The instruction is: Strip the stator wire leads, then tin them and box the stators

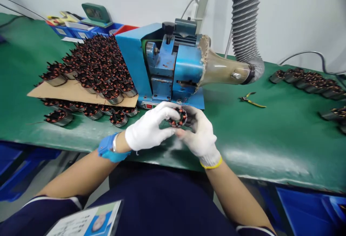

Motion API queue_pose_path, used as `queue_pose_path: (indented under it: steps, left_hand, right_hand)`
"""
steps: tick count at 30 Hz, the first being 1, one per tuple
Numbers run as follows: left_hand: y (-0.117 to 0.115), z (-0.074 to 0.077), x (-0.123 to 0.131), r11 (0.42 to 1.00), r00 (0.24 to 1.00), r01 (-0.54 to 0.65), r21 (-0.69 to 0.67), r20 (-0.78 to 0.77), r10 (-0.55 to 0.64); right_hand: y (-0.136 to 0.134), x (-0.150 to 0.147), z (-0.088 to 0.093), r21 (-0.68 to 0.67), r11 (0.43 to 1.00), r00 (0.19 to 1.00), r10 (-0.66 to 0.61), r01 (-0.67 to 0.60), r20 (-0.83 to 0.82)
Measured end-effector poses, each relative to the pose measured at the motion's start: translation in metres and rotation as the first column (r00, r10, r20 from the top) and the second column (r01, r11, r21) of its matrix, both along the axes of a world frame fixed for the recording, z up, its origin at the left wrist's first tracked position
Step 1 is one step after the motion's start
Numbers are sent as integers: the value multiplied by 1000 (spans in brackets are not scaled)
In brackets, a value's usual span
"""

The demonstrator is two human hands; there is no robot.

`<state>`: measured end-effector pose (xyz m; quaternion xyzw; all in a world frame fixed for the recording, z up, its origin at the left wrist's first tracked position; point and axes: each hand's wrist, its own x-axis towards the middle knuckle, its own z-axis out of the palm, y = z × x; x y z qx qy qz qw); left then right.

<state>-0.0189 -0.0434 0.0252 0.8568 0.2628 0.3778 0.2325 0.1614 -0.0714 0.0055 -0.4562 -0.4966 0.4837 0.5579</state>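
Between my two gloved hands is a motor stator [177, 117], a short metal ring with copper windings and black insulation inside. My left hand [156, 125], in a white glove, grips its left side with the fingers over the rim and the thumb below. On the other side my right hand [199, 131] wraps round the ring, its bare thumb tip near the lower edge. Some thin wire seems to stick out near the fingers. Both hands are just in front of a blue machine [173, 62] with a red switch.
Many stators [100, 62] are stacked at the left, partly on a cardboard sheet [62, 92]. More stators [310, 81] lie at the right. Yellow-handled cutters [252, 100] rest on the green table [243, 135]. A grey hose [247, 19] joins the machine. Blue bins [81, 31] stand behind.
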Motion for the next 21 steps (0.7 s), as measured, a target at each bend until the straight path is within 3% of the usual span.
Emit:
queue_pose_path:
  steps: [3,9,14,21]
  left_hand:
    - [22,-7,11,996,996,-78,42,50,76]
    - [52,-2,25,979,978,-196,-55,56,199]
    - [56,8,34,961,960,-272,-57,55,275]
    - [54,3,39,963,959,-268,-35,84,270]
  right_hand:
    - [15,-12,7,-4,995,988,-102,103,114]
    - [56,-12,24,106,975,931,-219,196,291]
    - [61,-9,34,145,968,923,-241,205,302]
    - [60,-9,25,148,970,967,-215,195,136]
